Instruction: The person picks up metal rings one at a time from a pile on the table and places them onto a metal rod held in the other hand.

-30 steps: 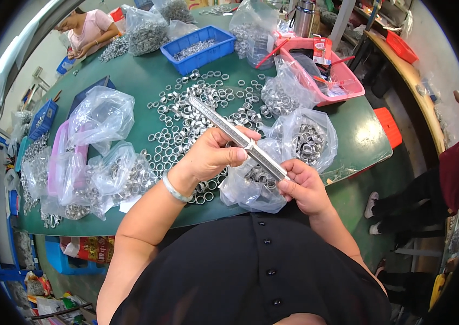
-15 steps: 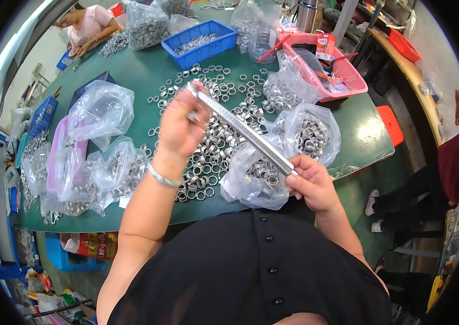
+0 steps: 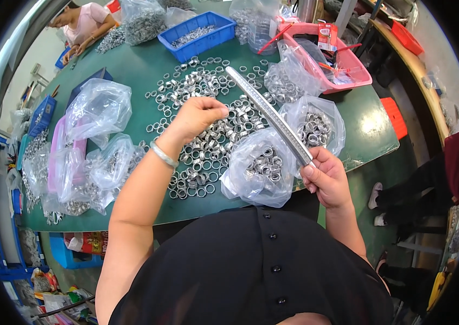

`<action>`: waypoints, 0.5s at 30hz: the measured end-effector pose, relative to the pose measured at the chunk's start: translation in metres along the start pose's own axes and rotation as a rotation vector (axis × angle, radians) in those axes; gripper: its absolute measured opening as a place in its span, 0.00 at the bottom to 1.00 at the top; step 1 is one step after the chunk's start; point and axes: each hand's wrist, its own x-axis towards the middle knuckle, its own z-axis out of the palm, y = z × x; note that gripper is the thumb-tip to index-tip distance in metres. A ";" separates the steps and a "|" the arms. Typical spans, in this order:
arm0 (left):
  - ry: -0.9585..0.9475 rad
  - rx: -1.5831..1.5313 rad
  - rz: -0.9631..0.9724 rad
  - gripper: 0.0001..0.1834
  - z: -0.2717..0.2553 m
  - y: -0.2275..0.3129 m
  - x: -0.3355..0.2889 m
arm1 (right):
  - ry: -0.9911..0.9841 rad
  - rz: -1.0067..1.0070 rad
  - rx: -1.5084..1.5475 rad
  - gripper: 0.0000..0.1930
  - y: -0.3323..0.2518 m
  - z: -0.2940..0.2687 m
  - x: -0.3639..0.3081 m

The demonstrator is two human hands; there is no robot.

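In my right hand [image 3: 324, 176] is a metal ring mandrel [image 3: 269, 114], a tapered rod with graduation marks. My fingers close round its thick end, and its thin tip points up and to the left. My left hand [image 3: 196, 118], a bangle on its wrist, is pinched above the pile of silver-coloured rings [image 3: 208, 154], apart from the mandrel. Whatever lies between its fingertips is too small to make out. Clear plastic bags of rings [image 3: 262, 168] stand below the mandrel and beside my right hand.
A blue bin [image 3: 197, 38] holds small metal parts at the far side. The pink basket [image 3: 357, 81] stands far right with tools and packets. Plastic bags [image 3: 102, 108] cover a lilac tray at left. One person [image 3: 86, 27] sits across the green table [image 3: 143, 65]; another stands at right.
My left hand has come off the mandrel's thin end and dropped lower and slightly right. My right hand has moved a little right, and the mandrel now stands steeper.
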 end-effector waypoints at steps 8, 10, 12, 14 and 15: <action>-0.183 1.073 0.305 0.11 0.006 -0.003 0.013 | 0.031 0.000 -0.003 0.12 0.001 -0.002 -0.001; -0.221 0.889 0.228 0.09 0.003 -0.003 0.014 | 0.027 0.008 0.006 0.12 0.001 -0.003 -0.001; -0.259 0.617 0.198 0.07 -0.005 -0.004 0.015 | 0.025 0.006 0.015 0.12 0.001 -0.002 -0.001; -0.252 0.204 0.092 0.06 -0.009 -0.002 0.014 | 0.032 0.008 0.006 0.12 0.002 -0.004 -0.001; -0.230 -0.008 -0.025 0.07 -0.011 -0.003 0.011 | 0.035 0.009 0.001 0.12 0.002 -0.004 -0.002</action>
